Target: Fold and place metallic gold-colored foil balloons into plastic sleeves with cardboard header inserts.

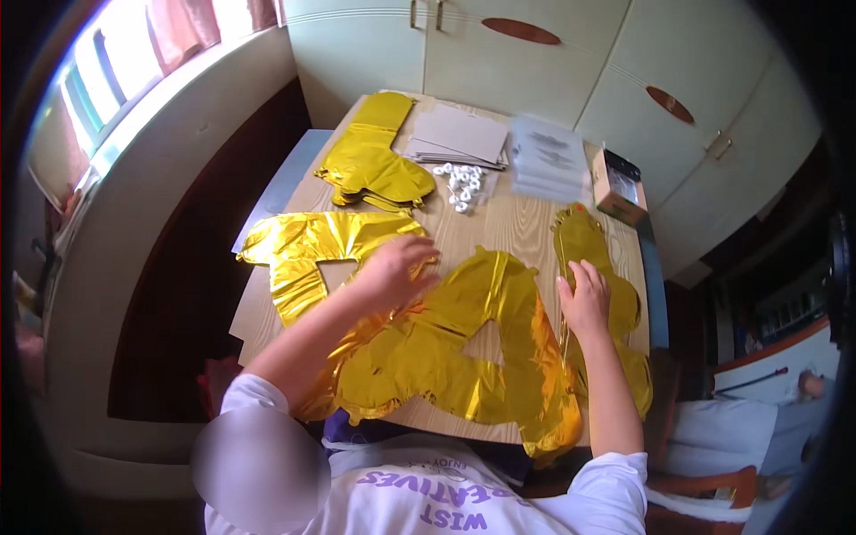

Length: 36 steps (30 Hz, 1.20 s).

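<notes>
Flat gold foil balloons lie across the table. My left hand (pixel 397 270) is over the inner edge of the left foil balloon (pixel 308 234), its fingers loosely bent and apart, with nothing visible in them. A large gold foil balloon (pixel 428 357) with a triangular opening spreads in front of me, its right side crumpled and hanging past the near table edge. My right hand (pixel 586 299) rests at the left edge of the long right foil balloon (pixel 624 299), thumb and fingers apart. Whether its fingertips press on the foil, I cannot tell.
More folded gold foil balloons (pixel 374 165) lie at the far left. Behind are grey cards (pixel 459 134), small white round pieces (pixel 461 185), clear plastic bags (pixel 548 160) and an open box (pixel 618 185). Pale cabinets (pixel 526 71) stand beyond the wooden table (pixel 513 223). A person's sleeve (pixel 758 392) shows at right.
</notes>
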Tool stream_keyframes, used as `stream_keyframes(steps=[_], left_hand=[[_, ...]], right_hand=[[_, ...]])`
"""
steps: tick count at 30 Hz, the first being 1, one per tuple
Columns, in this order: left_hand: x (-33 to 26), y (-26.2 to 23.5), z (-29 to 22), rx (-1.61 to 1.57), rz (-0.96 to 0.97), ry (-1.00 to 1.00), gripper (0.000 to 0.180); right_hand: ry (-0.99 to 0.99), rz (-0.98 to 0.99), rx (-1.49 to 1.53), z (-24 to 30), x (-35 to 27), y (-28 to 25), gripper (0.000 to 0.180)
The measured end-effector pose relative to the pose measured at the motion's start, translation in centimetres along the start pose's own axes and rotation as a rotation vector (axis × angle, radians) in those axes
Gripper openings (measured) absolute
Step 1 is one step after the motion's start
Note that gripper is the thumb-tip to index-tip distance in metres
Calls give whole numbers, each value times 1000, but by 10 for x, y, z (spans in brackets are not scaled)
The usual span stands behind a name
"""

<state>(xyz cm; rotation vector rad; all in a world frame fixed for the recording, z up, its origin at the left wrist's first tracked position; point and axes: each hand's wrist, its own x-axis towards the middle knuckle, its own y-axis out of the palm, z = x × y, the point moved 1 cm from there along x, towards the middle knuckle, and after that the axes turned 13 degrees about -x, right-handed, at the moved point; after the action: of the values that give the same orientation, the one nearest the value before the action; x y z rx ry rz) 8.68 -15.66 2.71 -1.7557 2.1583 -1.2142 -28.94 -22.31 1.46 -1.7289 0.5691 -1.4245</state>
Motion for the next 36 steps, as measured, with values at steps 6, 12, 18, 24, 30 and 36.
stream_keyframes(steps=[6,12,18,24,30,36], left_hand=[[53,-83,89,418,11,-107,35],[103,-62,129,498,227,-60,21],[101,-75,143,95,-2,-218,20],[107,-100,144,-178,-14,-552,28],[105,-89,154,-166,-218,-405,22],[99,-79,150,-75,-330,-427,22]], right_hand=[[-298,300,447,109,82,4,18],[-297,366,545,196,162,88,25],[-187,395,586,227,171,117,25],[-207,238,495,233,164,110,24],[-218,308,436,233,164,120,28],[-136,297,522,239,164,125,23]])
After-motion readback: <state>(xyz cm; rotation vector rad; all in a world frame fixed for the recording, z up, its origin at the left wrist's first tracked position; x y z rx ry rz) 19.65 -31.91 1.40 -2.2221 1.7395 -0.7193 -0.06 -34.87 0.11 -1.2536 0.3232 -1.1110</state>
